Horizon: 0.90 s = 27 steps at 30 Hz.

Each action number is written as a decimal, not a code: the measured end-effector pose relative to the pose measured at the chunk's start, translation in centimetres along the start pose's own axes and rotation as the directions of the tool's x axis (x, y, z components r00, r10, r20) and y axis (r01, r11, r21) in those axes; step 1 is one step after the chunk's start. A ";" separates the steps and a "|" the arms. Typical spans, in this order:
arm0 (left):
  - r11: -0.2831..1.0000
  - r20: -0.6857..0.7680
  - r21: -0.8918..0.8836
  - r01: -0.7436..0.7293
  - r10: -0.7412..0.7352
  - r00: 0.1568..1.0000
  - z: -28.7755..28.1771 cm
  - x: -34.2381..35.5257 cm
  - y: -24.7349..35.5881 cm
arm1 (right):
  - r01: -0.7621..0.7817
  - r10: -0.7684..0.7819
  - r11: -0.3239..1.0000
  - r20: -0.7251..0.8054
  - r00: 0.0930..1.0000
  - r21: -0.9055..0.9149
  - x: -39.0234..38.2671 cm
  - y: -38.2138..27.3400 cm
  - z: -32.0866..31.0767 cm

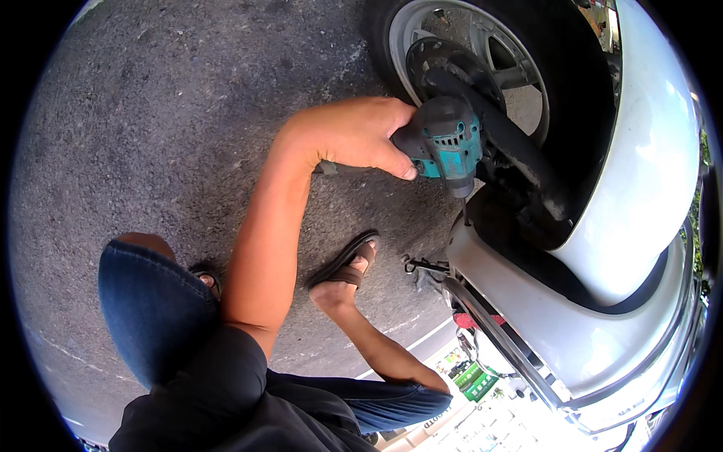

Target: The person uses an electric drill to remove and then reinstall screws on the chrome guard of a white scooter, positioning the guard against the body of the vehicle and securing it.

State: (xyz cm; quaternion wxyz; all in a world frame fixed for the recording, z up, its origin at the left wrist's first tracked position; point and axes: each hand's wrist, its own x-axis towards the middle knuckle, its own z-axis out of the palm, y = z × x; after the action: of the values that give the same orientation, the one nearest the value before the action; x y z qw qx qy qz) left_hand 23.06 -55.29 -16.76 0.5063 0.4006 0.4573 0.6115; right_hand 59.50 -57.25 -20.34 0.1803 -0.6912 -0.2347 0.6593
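Note:
My left hand (354, 135) is wrapped round the grip of a teal and black cordless drill driver (452, 143). Its thumb lies on the near side of the grip; the other fingers are mostly hidden behind it. A thin dark bit (467, 211) sticks out of the tool's nose and reaches the edge of a silver body panel (512, 279) on a scooter. Whether the tip touches a screw there, I cannot make out. My right hand is out of the picture.
Beyond the tool stands the scooter's wheel (572, 68) with its brake disc, beside a curved silver fender (648, 151). Grey asphalt (166, 113) lies to the left. My sandalled foot (346, 271) and bent knee (151, 309) are close below. A dark lever (425, 265) juts from the scooter.

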 end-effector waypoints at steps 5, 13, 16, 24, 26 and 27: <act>1.000 -0.001 -0.007 -0.004 0.004 1.000 0.0 -0.3 0.2 | 0.032 -0.032 0.999 0.003 0.999 -0.028 -0.1 0.0 0.0; 0.999 -0.040 0.042 0.003 -0.001 0.999 0.1 -0.9 -0.3 | 0.164 -0.160 0.975 0.039 0.986 -0.153 -0.4 0.6 -0.5; 0.998 -0.085 0.031 0.048 -0.045 0.995 -0.5 -1.8 -0.1 | 0.282 -0.271 0.928 0.078 0.959 -0.243 -0.7 1.1 -1.0; 0.971 -0.081 -0.066 0.229 -0.233 0.969 -1.5 -3.9 -1.7 | 0.430 -0.420 0.771 0.134 0.898 -0.469 -4.9 -1.8 3.2; 0.947 -0.077 -0.030 0.320 -0.321 0.944 -1.3 -3.9 -2.0 | 0.480 -0.450 0.676 0.202 0.870 -0.560 -8.5 -5.1 4.8; 0.931 -0.077 -0.006 0.364 -0.363 0.929 -1.2 -3.9 -2.2 | 0.525 -0.480 0.588 0.257 0.839 -0.615 -11.0 -7.5 5.5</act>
State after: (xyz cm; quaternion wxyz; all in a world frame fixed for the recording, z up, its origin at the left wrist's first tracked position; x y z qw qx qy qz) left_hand 23.08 -59.15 -19.35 0.5912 0.2874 0.5452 0.5202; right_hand 53.17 -57.61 -7.41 0.0936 -0.5926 -0.6442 0.4745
